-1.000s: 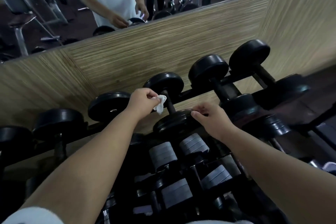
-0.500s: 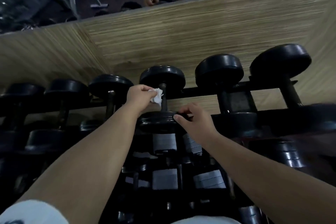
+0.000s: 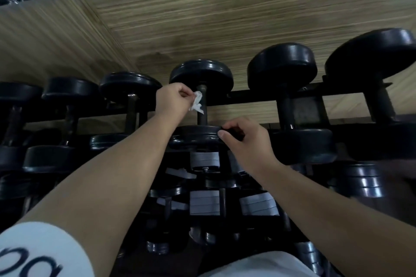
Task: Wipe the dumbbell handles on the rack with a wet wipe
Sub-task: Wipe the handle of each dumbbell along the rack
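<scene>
A row of black dumbbells lies on the top tier of a black rack (image 3: 254, 96), heads toward the wall. My left hand (image 3: 172, 99) pinches a crumpled white wet wipe (image 3: 197, 102) against the left side of the dark handle (image 3: 202, 117) of the middle dumbbell. Its far head (image 3: 201, 74) sits near the wall. My right hand (image 3: 245, 139) grips the rim of that dumbbell's near head (image 3: 193, 135), thumb on top.
A wood-grain wall panel (image 3: 225, 18) rises right behind the rack. Larger dumbbells (image 3: 283, 67) lie to the right, smaller ones (image 3: 130, 85) to the left. Lower tiers hold chrome-plated dumbbells (image 3: 203, 202) beneath my arms.
The view has tilted down and the mirror reflection has slid out of the top. My left hand with the wipe stays at the handle; my right hand keeps its hold on the near head.
</scene>
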### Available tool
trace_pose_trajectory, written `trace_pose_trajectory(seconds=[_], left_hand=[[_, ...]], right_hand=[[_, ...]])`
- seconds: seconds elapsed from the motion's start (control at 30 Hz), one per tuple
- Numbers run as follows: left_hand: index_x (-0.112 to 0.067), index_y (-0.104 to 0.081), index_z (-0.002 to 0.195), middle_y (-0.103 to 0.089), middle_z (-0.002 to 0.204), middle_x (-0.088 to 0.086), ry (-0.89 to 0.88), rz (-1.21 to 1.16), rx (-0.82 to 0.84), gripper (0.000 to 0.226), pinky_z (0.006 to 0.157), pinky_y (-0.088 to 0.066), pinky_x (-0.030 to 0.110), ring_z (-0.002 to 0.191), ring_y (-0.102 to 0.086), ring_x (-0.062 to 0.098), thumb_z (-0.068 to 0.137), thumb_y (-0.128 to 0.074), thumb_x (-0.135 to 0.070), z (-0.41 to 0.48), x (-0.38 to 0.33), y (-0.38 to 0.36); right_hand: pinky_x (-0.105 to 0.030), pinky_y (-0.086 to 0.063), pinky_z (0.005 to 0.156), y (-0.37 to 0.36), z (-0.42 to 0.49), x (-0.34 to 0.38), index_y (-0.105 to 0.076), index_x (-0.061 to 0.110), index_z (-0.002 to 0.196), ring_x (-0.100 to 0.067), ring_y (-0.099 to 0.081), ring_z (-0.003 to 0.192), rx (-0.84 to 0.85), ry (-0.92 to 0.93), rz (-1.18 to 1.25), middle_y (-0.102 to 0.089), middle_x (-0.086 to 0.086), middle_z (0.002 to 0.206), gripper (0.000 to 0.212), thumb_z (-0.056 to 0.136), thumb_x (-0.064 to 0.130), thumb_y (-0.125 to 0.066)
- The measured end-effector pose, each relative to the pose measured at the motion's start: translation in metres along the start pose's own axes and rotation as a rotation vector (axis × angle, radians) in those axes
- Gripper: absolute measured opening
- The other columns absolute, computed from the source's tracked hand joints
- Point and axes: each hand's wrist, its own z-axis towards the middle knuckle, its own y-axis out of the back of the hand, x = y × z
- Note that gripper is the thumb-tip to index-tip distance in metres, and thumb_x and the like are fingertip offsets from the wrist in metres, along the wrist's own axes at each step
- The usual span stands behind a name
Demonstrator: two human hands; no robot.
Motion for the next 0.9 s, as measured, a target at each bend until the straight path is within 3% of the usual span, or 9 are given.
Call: trace_pose_trajectory(seconds=[0.1, 0.23, 0.33, 0.57, 0.7, 0.9], left_hand=[[-0.02, -0.08, 0.087, -0.07, 0.078, -0.013, -0.099, 0.017, 0.015, 0.001, 0.076, -0.057, 0.022, 0.078, -0.07, 0.006, 0.087, -0.08, -0.019, 0.003, 0.006, -0.001], [-0.014, -0.081, 0.105, -0.072, 0.103, -0.003, -0.256, 0.047, 0.154, 0.018, 0.086, -0.054, 0.015, 0.093, -0.069, 0.01, 0.087, -0.082, -0.016, 0.005, 0.015, 0.004], [-0.014, -0.08, 0.111, -0.071, 0.111, -0.001, -0.315, 0.071, 0.185, 0.028, 0.091, -0.055, 0.02, 0.097, -0.068, 0.01, 0.083, -0.085, -0.014, 0.005, 0.021, 0.005], [-0.006, -0.08, 0.11, -0.071, 0.109, 0.01, -0.478, 0.121, 0.096, 0.021, 0.085, -0.044, 0.019, 0.097, -0.065, 0.016, 0.089, -0.076, -0.005, 0.02, 0.022, -0.007], [-0.005, -0.08, 0.107, -0.071, 0.107, 0.012, -0.541, 0.129, 0.085, 0.018, 0.083, -0.047, 0.023, 0.094, -0.064, 0.016, 0.089, -0.076, -0.005, 0.022, 0.025, -0.008], [-0.016, -0.084, 0.094, -0.075, 0.094, -0.002, -0.474, 0.146, 0.43, 0.011, 0.082, -0.054, 0.02, 0.085, -0.07, 0.009, 0.084, -0.085, -0.013, 0.01, 0.021, 0.015]], right_hand=[[-0.021, -0.053, 0.084, -0.004, -0.001, 0.0, -0.069, 0.027, 0.098, 0.001, -0.06, 0.093, -0.017, 0.018, -0.006, -0.062, 0.016, 0.098, 0.01, 0.089, 0.032, -0.073], [-0.023, -0.052, 0.086, -0.012, -0.003, -0.003, -0.066, 0.027, 0.101, 0.001, -0.059, 0.096, -0.047, 0.055, 0.005, -0.06, 0.017, 0.099, 0.011, 0.091, 0.029, -0.071], [-0.025, -0.052, 0.085, -0.017, -0.005, -0.006, -0.064, 0.031, 0.101, 0.0, -0.057, 0.097, -0.08, 0.059, 0.024, -0.058, 0.018, 0.101, 0.012, 0.091, 0.027, -0.07], [-0.035, -0.054, 0.068, -0.022, -0.008, -0.004, -0.06, 0.033, 0.1, -0.01, -0.057, 0.083, -0.1, 0.082, 0.039, -0.055, 0.017, 0.1, 0.015, 0.092, 0.023, -0.067], [-0.039, -0.055, 0.066, -0.025, -0.008, -0.003, -0.058, 0.034, 0.098, -0.014, -0.056, 0.08, -0.111, 0.077, 0.064, -0.055, 0.016, 0.1, 0.016, 0.092, 0.022, -0.066], [-0.035, -0.053, 0.068, -0.026, -0.008, -0.001, -0.058, 0.032, 0.099, -0.012, -0.056, 0.081, -0.118, 0.069, 0.07, -0.054, 0.013, 0.1, 0.017, 0.092, 0.019, -0.066]])
